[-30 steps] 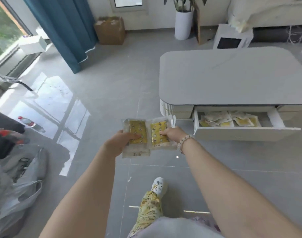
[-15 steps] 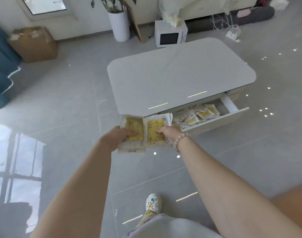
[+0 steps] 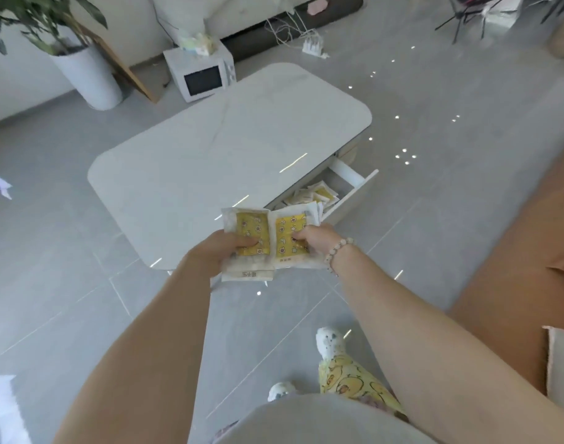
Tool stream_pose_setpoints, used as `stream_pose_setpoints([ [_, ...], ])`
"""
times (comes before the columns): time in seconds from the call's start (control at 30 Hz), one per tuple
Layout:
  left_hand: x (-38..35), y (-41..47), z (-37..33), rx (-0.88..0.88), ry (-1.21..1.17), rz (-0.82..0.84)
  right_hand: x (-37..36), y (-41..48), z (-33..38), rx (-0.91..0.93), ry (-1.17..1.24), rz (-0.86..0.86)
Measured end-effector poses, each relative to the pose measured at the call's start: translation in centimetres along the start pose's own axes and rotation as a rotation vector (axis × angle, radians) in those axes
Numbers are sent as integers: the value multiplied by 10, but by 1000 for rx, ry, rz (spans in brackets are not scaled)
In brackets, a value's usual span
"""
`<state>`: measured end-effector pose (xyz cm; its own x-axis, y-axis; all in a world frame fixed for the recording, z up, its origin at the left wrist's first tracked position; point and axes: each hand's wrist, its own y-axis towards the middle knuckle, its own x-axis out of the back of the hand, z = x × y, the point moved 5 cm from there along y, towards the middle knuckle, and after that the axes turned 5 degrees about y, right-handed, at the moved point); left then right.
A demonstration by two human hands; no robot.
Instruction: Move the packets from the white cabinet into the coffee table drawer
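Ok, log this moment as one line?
stage: carrying | left hand: holds packets | right hand: holds packets | drawer: open, packets inside | coffee table: top bare

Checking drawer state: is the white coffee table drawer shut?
No, the white coffee table drawer stands pulled open with yellow-and-white packets lying inside.

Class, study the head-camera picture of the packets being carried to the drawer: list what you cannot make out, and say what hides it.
Head view only:
1. Number of packets held: stacked, and covered by the left hand and right hand.
2. Left part of the drawer: hidden by the coffee table top and the held packets.
3. White cabinet: outside the frame.
4. Print on the packets: too small.
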<state>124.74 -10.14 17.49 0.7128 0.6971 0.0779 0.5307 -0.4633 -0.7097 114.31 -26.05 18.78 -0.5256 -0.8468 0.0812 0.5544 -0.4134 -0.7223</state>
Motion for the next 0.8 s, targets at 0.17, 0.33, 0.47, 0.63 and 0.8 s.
stream_pose_setpoints([
  [0.17, -19, 38, -25, 21, -7, 15, 24, 35, 16, -23, 16, 10],
  [0.33, -35, 83, -58, 66, 1, -19, 50, 82, 51, -51, -33, 43],
  [0.47, -51, 135, -93, 103, 2, -42, 80, 133, 79, -60, -125, 12],
  [0.63, -91, 198, -120, 214, -13, -55, 125, 207, 97, -115, -195, 26],
  [0.8, -115, 258, -124, 307, -42, -70, 153, 269, 105, -195, -191, 74],
])
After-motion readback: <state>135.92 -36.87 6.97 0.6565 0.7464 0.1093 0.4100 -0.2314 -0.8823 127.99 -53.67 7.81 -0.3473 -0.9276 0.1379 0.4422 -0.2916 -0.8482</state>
